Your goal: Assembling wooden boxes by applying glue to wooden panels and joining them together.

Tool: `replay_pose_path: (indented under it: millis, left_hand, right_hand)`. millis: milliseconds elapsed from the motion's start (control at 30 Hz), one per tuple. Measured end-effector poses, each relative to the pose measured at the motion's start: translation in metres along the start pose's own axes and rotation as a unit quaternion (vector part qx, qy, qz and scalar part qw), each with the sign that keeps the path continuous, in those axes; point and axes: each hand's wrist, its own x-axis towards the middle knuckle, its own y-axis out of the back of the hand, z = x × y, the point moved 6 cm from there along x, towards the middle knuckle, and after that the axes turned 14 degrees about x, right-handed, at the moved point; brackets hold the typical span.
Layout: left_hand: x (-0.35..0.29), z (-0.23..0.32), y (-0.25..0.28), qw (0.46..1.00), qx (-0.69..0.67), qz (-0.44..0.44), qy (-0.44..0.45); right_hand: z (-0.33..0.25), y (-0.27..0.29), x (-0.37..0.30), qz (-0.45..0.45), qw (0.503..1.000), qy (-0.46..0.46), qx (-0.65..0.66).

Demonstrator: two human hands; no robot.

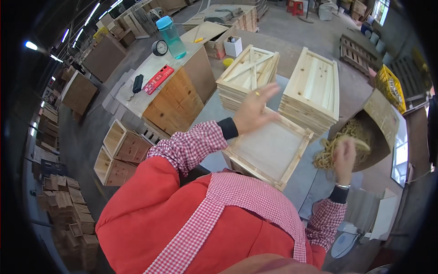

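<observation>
In front of me lies a wooden frame (294, 157) with a pale, translucent-looking panel (267, 146) inside its rim. Over its far left corner is my left hand (256, 109), fingers stretched out and nothing visible in them. My right hand (344, 157) is raised to the right of the frame, beside a heap of tan, curly strips (325, 153) spilling from a tilted cardboard box (381, 123). Its fingers are curled together; what they hold, if anything, I cannot make out.
Beyond the frame stand two stacks of wooden panels, a left stack (246, 75) topped by crossed slats and a right stack (310, 84). A cabinet (175, 98) at left bears a teal bottle (172, 39), a round clock (159, 47) and a red strip-shaped object (158, 80).
</observation>
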Motion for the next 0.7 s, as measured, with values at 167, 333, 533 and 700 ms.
replay_pose_path:
  millis: [167,333,533,700]
  left_hand:
    - [0.016,0.079,0.031,0.968,0.050,-0.059,-0.239]
    - [-0.027,0.045,0.016,0.865,-0.347,-0.361,0.007]
    - [-0.024,0.001,0.035,0.872,-0.321,-0.370,-0.001]
    - [0.012,-0.091,-0.002,0.961,0.005,-0.200,-0.191]
  right_hand:
    - [-0.085,-0.152,-0.037,-0.297,0.943,0.110,-0.100]
    - [-0.102,-0.171,-0.060,-0.318,0.939,0.063,-0.113]
    - [-0.094,-0.150,-0.058,-0.320,0.917,0.129,-0.200]
    - [-0.064,-0.088,0.008,-0.184,0.897,0.200,-0.349]
